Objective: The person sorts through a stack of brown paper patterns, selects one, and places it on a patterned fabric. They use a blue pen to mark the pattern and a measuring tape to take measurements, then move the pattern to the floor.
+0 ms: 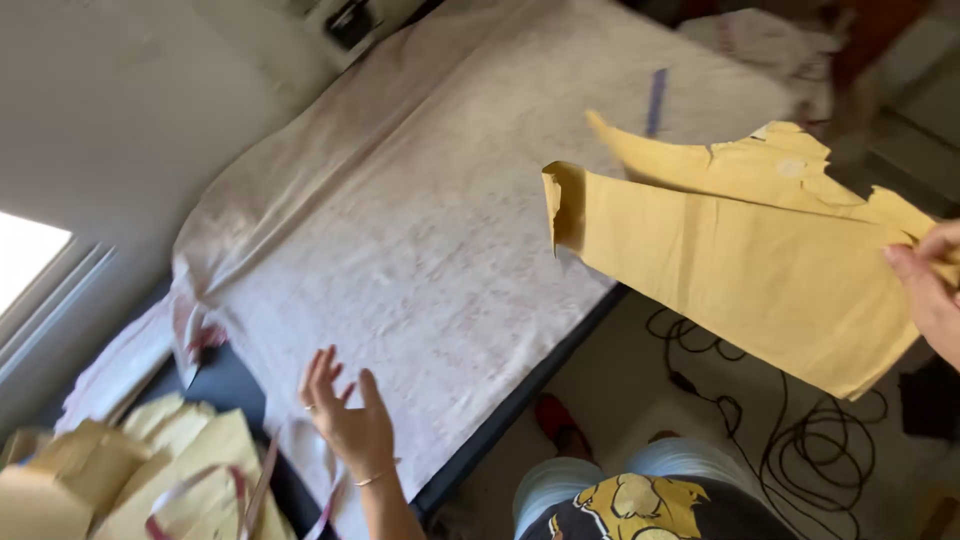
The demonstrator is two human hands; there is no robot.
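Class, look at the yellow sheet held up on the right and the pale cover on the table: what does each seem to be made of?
Yellow sheet: probably stiff matte paper, since it holds flat with a curled corner and a torn edge. Table cover: likely soft woven cloth, matte, faintly mottled, draping over the edge in folds.

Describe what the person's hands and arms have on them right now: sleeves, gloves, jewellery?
Both hands are bare, no gloves. The left hand wears a thin ring on one finger and a slim gold-coloured bracelet at the wrist; its forearm shows no sleeve. Only part of the right hand is in frame, showing no jewellery or sleeve.
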